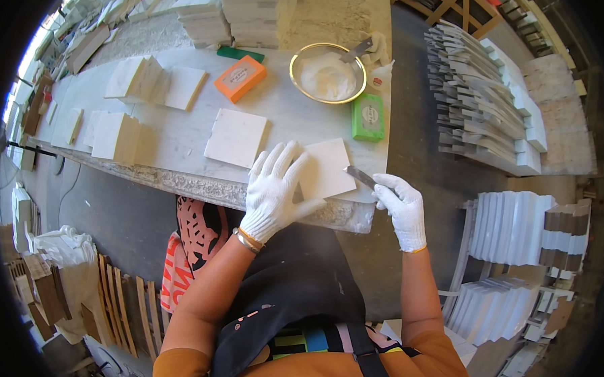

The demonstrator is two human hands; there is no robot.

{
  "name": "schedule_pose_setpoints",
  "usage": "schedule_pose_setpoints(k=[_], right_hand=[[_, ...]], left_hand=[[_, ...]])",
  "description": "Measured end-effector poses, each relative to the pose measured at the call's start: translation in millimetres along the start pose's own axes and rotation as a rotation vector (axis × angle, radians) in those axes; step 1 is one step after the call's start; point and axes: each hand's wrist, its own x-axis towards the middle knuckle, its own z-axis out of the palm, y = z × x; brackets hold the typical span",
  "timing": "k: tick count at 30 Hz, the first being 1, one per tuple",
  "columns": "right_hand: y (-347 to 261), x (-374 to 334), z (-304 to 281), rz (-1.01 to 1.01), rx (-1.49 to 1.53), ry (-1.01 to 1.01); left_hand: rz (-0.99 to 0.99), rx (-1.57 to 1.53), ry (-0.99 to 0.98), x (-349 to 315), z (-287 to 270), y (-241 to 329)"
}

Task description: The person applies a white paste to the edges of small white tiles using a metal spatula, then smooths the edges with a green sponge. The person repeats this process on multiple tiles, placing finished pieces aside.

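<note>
My right hand (402, 212), in a white knit glove, is closed round a narrow metal putty knife (362, 177). A dab of white paste sits on the blade's tip, at the right edge of a square white stone tile (330, 168). My left hand (275, 187), gloved too, is open with its fingers spread. It lies at that tile's left edge and partly covers it. A second white tile (237, 137) lies just beyond my left fingertips. Further back, a gold-rimmed metal bowl (306, 94) holds white paste (325, 79) and another flat-bladed scraper (356, 50).
On the stone-topped table (183, 133) are an orange block (240, 79), a green block (368, 117), tile stacks (117, 139) and a dark green strip (240, 54). Racked slabs (478, 95) and wrapped tile bundles (512, 228) stand at the right. Wooden slats (112, 295) stand at the lower left.
</note>
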Motion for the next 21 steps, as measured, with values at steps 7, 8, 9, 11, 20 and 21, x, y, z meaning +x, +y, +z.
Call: schedule_pose_setpoints(k=[7,8,9,11,20,21], right_hand=[[11,-2,3,-0.511,-0.377,0.152],[10,-3,3,-0.57,-0.427,0.175],[8,-5,3,-0.584,-0.453,0.18],[6,-11,4,-0.61,-0.509,0.19],[6,-23,9,-0.604,-0.805,0.11],[4,-22,9,-0.616,-0.804,0.107]], left_hand=[[0.019,0.002,0.017,0,-1,0],[0.019,0.003,0.019,0,-1,0],[0.019,0.004,0.02,-1,-1,0],[0.012,0.008,0.011,-1,0,0],[0.009,-0.001,0.014,-2,2,-1],[0.007,0.0,0.016,-2,2,-1]])
